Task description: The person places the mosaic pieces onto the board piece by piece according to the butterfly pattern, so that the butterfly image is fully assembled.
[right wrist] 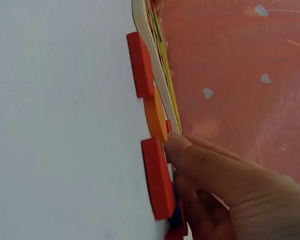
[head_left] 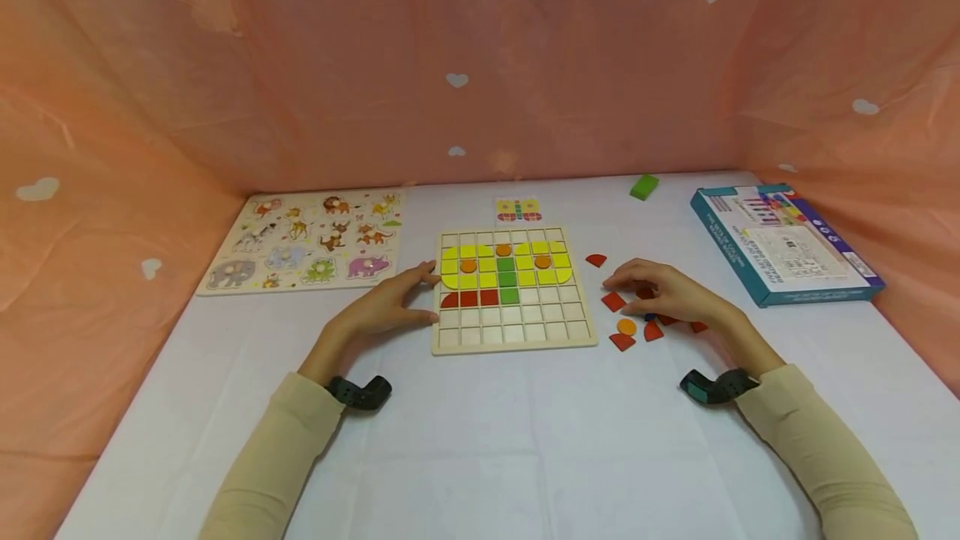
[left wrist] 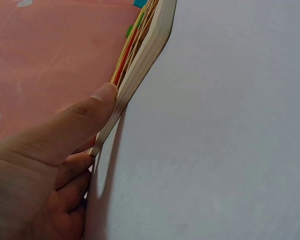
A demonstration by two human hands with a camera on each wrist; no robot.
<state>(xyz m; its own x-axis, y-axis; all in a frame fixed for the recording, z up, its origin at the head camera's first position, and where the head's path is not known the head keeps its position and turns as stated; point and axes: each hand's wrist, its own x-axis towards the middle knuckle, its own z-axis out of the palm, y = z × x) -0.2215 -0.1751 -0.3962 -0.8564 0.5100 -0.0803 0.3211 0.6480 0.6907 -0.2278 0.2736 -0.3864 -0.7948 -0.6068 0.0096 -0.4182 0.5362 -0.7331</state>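
A wooden grid board (head_left: 515,349) lies mid-table, with yellow, orange, green and red pieces set in its squares. My left hand (head_left: 384,302) rests at the board's left edge, thumb and fingers spread along it. In the left wrist view, the thumb (left wrist: 97,102) touches the board's side. Over loose pieces to the right of the board hovers my right hand (head_left: 671,292), its thumb and index finger apart. Near it lie a red square (head_left: 613,302), an orange disc (head_left: 627,327) and red quarter-rounds (head_left: 622,342). Part of a blue piece (right wrist: 175,207) shows beneath the right hand.
Behind the board lies a small pattern card (head_left: 517,210). An animal peg puzzle (head_left: 303,242) is at the back left. Green pieces (head_left: 644,187) lie at the back, left of a teal-edged box (head_left: 783,244). A pink curtain (head_left: 480,65) hangs behind the white table.
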